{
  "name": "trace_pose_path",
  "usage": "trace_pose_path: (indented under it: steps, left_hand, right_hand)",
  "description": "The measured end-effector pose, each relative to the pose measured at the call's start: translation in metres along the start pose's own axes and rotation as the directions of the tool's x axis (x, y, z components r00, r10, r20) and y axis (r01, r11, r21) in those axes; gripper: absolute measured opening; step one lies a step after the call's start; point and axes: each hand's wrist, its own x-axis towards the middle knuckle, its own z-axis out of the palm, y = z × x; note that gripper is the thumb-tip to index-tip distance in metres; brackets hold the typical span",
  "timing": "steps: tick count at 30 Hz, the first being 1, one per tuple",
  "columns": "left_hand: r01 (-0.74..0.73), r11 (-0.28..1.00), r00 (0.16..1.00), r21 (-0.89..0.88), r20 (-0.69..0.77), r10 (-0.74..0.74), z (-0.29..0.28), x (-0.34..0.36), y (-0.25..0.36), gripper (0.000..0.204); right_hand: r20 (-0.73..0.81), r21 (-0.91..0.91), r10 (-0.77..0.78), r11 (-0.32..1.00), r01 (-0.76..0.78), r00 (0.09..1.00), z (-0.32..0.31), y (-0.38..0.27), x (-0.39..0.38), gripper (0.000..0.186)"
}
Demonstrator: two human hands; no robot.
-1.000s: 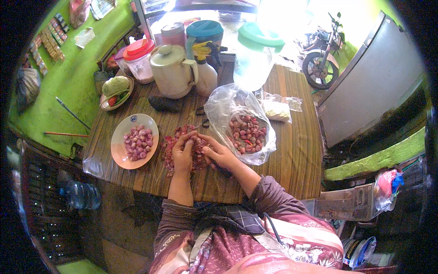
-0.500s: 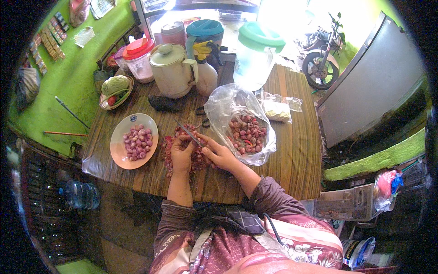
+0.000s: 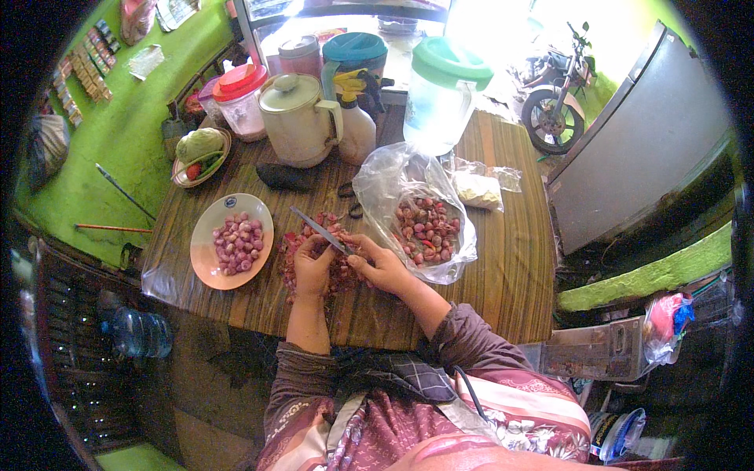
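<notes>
My right hand (image 3: 381, 267) grips a knife (image 3: 316, 226), its blade slanting up and left across the front of my left hand. Fingers bent and pinched together, my left hand (image 3: 312, 272) meets the right one at the knife; whatever small thing it pinches is hidden. Beneath both hands spreads a heap of reddish shallot skins (image 3: 288, 271). Left of them, a pale plate (image 3: 206, 271) carries many peeled shallots (image 3: 238, 242). To the right, a clear plastic bag (image 3: 375, 187) lies open with unpeeled shallots (image 3: 426, 229) in it.
At the back of the wooden table (image 3: 503, 259) stand a cream jug (image 3: 294, 122), a spray bottle (image 3: 357, 129), a green-lidded pitcher (image 3: 436, 98) and a red-lidded container (image 3: 239, 106). A vegetable basket (image 3: 188, 184) sits back left. Near the bag lies a small pale packet (image 3: 477, 191).
The knife blade has swung a little to the left, and its flat side shows more plainly. Both hands have stayed almost where they were, over the skins.
</notes>
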Motion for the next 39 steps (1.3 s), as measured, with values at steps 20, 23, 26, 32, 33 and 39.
trace_pose_path:
  steps: [20,23,26,32,33,39]
  left_hand:
    - [-0.058,0.915,0.994,0.399,-0.06,0.089,0.018,-0.008,0.013,0.016]
    - [-0.084,0.915,0.992,0.395,-0.055,0.114,0.022,-0.008,0.015,0.016]
    - [-0.113,0.912,0.99,0.393,-0.033,0.137,0.022,-0.007,0.015,0.015]
    - [-0.205,0.803,0.971,0.56,0.011,0.241,0.019,-0.007,0.011,0.014]
    - [-0.19,0.752,0.972,0.632,0.012,0.235,0.019,-0.007,0.012,0.014]
    - [-0.213,0.705,0.964,0.677,0.026,0.266,0.025,-0.013,0.017,0.017]
  right_hand:
    - [0.005,0.0,0.181,0.984,-0.181,0.984,-0.003,0.006,0.003,0.044]
    - [-0.003,0.033,0.093,0.995,-0.092,0.996,-0.003,0.01,0.003,0.046]
    - [0.023,0.036,0.173,0.984,-0.173,0.985,-0.003,0.01,0.002,0.047]
    - [0.051,0.056,0.245,0.967,-0.247,0.968,-0.004,0.012,0.002,0.047]
    - [0.037,0.08,0.231,0.969,-0.233,0.972,-0.004,0.014,0.003,0.046]
    - [-0.009,0.164,0.19,0.969,-0.186,0.982,-0.001,0.028,0.005,0.042]
